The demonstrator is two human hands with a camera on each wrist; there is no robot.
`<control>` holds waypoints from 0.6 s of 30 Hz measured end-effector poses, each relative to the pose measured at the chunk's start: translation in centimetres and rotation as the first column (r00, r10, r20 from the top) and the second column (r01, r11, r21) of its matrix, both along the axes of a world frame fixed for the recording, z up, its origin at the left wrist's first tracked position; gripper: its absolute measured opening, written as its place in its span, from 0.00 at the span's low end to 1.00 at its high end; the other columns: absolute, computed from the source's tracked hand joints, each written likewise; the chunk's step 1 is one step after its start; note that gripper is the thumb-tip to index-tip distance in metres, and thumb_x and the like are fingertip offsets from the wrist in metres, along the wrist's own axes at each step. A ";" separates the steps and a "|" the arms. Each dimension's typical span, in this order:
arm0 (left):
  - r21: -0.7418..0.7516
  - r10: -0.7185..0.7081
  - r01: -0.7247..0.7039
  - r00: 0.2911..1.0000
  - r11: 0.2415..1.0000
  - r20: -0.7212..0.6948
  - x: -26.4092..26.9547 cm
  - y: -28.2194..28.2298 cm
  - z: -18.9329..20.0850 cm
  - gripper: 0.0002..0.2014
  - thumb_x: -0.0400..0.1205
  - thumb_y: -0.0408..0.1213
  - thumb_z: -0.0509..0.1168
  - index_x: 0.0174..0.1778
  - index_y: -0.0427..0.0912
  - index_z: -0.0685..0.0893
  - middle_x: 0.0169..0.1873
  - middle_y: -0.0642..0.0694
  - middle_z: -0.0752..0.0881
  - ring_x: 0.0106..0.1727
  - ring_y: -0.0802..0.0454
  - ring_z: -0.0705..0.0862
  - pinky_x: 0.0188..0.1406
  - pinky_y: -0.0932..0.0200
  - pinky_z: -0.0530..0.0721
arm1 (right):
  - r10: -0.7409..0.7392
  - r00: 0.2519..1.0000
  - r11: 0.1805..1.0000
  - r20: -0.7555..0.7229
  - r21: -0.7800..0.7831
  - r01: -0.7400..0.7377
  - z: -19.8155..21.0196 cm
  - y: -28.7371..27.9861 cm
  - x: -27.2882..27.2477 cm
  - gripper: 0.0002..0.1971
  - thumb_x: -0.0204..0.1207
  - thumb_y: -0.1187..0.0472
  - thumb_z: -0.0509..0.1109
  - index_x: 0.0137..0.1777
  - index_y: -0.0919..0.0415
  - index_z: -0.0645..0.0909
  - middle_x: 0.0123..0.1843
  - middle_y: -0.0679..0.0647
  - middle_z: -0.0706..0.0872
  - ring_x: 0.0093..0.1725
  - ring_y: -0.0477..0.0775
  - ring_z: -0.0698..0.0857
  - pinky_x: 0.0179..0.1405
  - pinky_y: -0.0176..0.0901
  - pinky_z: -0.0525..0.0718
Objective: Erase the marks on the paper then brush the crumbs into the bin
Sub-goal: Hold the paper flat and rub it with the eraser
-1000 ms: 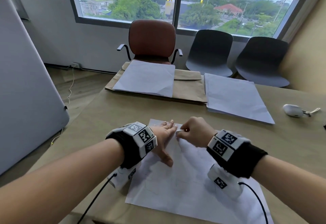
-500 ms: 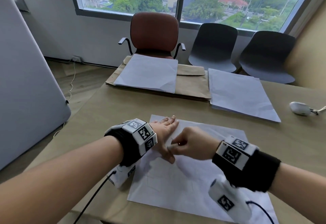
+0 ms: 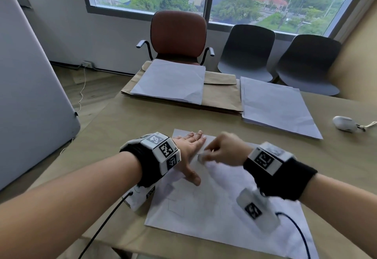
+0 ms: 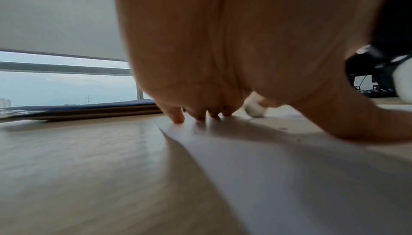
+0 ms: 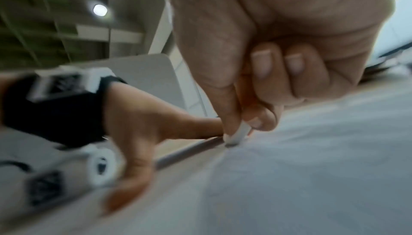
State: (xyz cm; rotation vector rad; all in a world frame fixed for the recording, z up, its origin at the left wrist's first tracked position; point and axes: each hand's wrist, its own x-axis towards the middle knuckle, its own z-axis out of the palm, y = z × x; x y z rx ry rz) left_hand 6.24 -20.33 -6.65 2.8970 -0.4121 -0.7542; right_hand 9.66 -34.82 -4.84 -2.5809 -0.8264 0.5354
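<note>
A white sheet of paper (image 3: 214, 214) with faint pencil outlines lies on the tan table in front of me. My left hand (image 3: 190, 152) lies flat on the sheet's far left corner, fingers straight and thumb spread, pressing it down; the left wrist view shows the fingertips (image 4: 178, 118) on the paper (image 4: 289, 168). My right hand (image 3: 221, 150) pinches a small white eraser (image 3: 201, 156) between thumb and forefinger and holds its tip on the paper beside the left hand. The right wrist view shows the eraser (image 5: 237, 135) touching the sheet (image 5: 312, 168). No bin is in view.
Across the table lie a brown envelope (image 3: 220, 97) with white sheets (image 3: 169, 82) on it and a second stack of paper (image 3: 275, 105). A small white case (image 3: 344, 123) sits at the right edge. Three chairs stand behind the table; a grey panel (image 3: 30, 95) stands at left.
My right hand has rubbed the eraser toward me and then away again over the sheet's upper left area. The left hand has stayed flat on the paper.
</note>
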 end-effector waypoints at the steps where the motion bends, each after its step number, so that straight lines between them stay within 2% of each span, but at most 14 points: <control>1: -0.001 0.000 0.000 1.000 1.000 -0.001 0.0 0.0 0.1 0.60 0.70 0.58 0.72 0.82 0.41 0.34 0.82 0.44 0.34 0.84 0.50 0.36 0.82 0.55 0.40 | -0.052 0.997 0.999 0.054 0.012 0.052 0.0 0.0 0.9 0.13 0.70 0.53 0.72 0.41 0.64 0.89 0.24 0.53 0.76 0.23 0.45 0.71 0.24 0.34 0.68; 3: 0.010 -0.001 0.001 1.000 1.000 -0.007 0.0 0.1 0.2 0.60 0.71 0.58 0.72 0.82 0.42 0.34 0.82 0.44 0.34 0.84 0.49 0.36 0.82 0.54 0.40 | -0.096 0.991 0.995 0.094 0.048 0.092 -0.2 0.0 1.3 0.12 0.71 0.54 0.71 0.40 0.63 0.89 0.21 0.51 0.75 0.24 0.48 0.70 0.25 0.36 0.68; 5: 0.030 -0.004 0.005 1.000 1.000 -0.023 0.1 -0.1 0.4 0.60 0.71 0.58 0.72 0.82 0.41 0.33 0.82 0.44 0.33 0.84 0.49 0.35 0.82 0.54 0.40 | -0.004 0.999 0.999 0.039 0.052 0.002 -0.2 -0.3 -0.2 0.11 0.73 0.56 0.69 0.34 0.61 0.88 0.14 0.47 0.73 0.20 0.46 0.72 0.20 0.29 0.65; 7: 0.049 -0.003 0.005 0.999 0.999 -0.045 0.1 -0.2 0.5 0.60 0.71 0.59 0.71 0.81 0.41 0.31 0.82 0.44 0.32 0.84 0.49 0.34 0.82 0.54 0.39 | 0.119 0.989 0.993 -0.083 0.019 -0.118 0.1 -0.6 -2.2 0.13 0.74 0.55 0.69 0.28 0.55 0.85 0.12 0.45 0.72 0.19 0.43 0.72 0.21 0.27 0.68; 9: 0.066 -0.005 0.009 0.998 0.998 -0.062 0.1 -0.4 0.7 0.60 0.72 0.58 0.71 0.81 0.41 0.31 0.82 0.44 0.31 0.83 0.49 0.34 0.83 0.53 0.39 | 0.139 0.981 0.990 -0.134 -0.019 -0.142 0.3 -0.9 -2.0 0.09 0.73 0.52 0.71 0.35 0.53 0.88 0.16 0.44 0.73 0.19 0.40 0.72 0.22 0.26 0.68; 11: 0.080 -0.008 0.014 0.998 0.997 -0.068 0.1 -0.6 0.9 0.60 0.72 0.58 0.71 0.81 0.40 0.31 0.82 0.43 0.31 0.83 0.48 0.34 0.83 0.52 0.41 | 0.065 0.996 0.998 -0.061 -0.022 -0.066 0.3 -0.8 0.0 0.11 0.71 0.49 0.72 0.43 0.55 0.90 0.21 0.43 0.76 0.21 0.39 0.75 0.25 0.26 0.70; 12: 0.082 -0.007 0.012 0.998 0.997 -0.069 0.0 -0.7 1.0 0.60 0.72 0.58 0.71 0.81 0.40 0.31 0.82 0.43 0.31 0.83 0.47 0.34 0.83 0.52 0.41 | 0.007 1.000 1.000 -0.013 -0.004 -0.008 0.2 -0.8 1.0 0.11 0.71 0.49 0.72 0.43 0.56 0.90 0.22 0.43 0.77 0.23 0.41 0.75 0.28 0.30 0.72; 14: 0.079 0.000 0.005 0.998 0.997 -0.067 0.0 -0.7 1.1 0.60 0.73 0.57 0.71 0.81 0.39 0.31 0.82 0.42 0.31 0.84 0.47 0.35 0.82 0.51 0.41 | -0.040 0.999 0.998 0.036 0.052 0.038 -0.1 -0.6 1.7 0.08 0.71 0.51 0.72 0.34 0.52 0.88 0.20 0.45 0.74 0.24 0.44 0.73 0.30 0.37 0.71; 15: 0.079 0.004 0.001 0.998 0.997 -0.064 0.0 -0.6 1.0 0.60 0.73 0.57 0.71 0.81 0.39 0.31 0.82 0.42 0.31 0.84 0.47 0.35 0.82 0.52 0.41 | -0.018 0.999 0.998 0.042 0.057 0.015 -0.2 -0.7 1.3 0.12 0.72 0.52 0.71 0.27 0.48 0.84 0.18 0.47 0.72 0.22 0.44 0.71 0.29 0.37 0.69; 17: 0.077 0.011 -0.006 0.998 0.997 -0.061 -0.1 -0.5 0.8 0.60 0.72 0.57 0.71 0.81 0.40 0.31 0.82 0.43 0.31 0.84 0.47 0.35 0.82 0.53 0.40 | 0.092 0.995 0.996 -0.022 0.020 -0.092 -0.2 -1.0 -0.6 0.20 0.73 0.51 0.70 0.18 0.45 0.77 0.14 0.47 0.72 0.20 0.44 0.71 0.25 0.31 0.66; 18: 0.076 0.015 -0.010 0.998 0.997 -0.063 -0.1 -0.5 0.8 0.61 0.72 0.58 0.71 0.81 0.40 0.31 0.82 0.43 0.31 0.83 0.48 0.34 0.82 0.52 0.39 | 0.145 0.986 0.989 -0.077 -0.010 -0.147 -0.1 -1.2 -1.6 0.21 0.73 0.50 0.70 0.17 0.44 0.75 0.14 0.45 0.73 0.20 0.43 0.71 0.24 0.29 0.66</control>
